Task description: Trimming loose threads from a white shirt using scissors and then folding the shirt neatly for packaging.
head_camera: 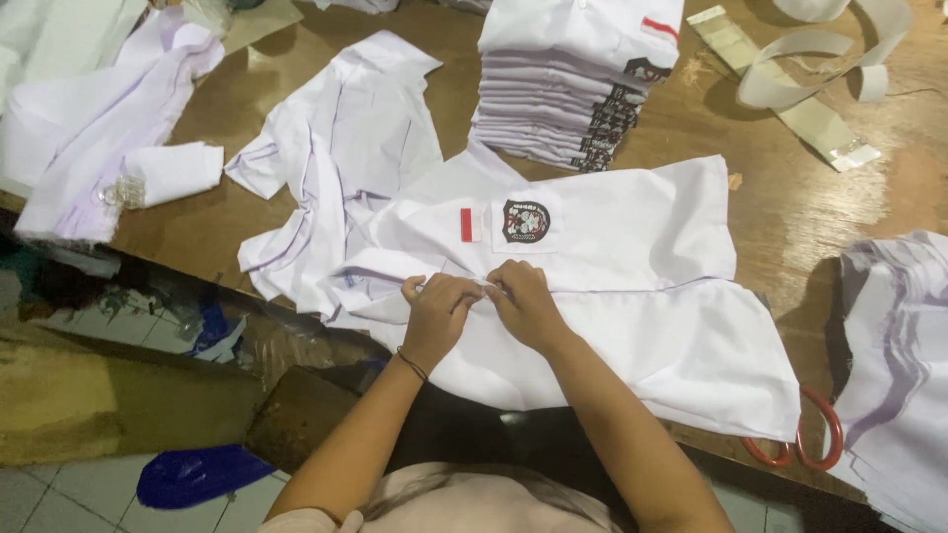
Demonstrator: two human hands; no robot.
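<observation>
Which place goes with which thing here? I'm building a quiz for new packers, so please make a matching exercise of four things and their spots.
Things:
1. spread white shirt
2. stack of folded shirts
3. red scissor handles
4. crumpled shirt

Places:
A. at the table's near edge, right of the right hand
B. under both hands
C. left of the spread shirt, beyond the left hand
D. far side, behind the badge

Pairs: 1-B, 2-D, 3-A, 4-C

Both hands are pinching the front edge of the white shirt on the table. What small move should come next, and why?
Probably finish fastening that spot, then slide both hands along the front edge. The left hand and right hand meet at the front edge of the white shirt, fingers pinched together there, while the shirt lies spread flat on the table, not yet folded like the stack of shirts.
</observation>
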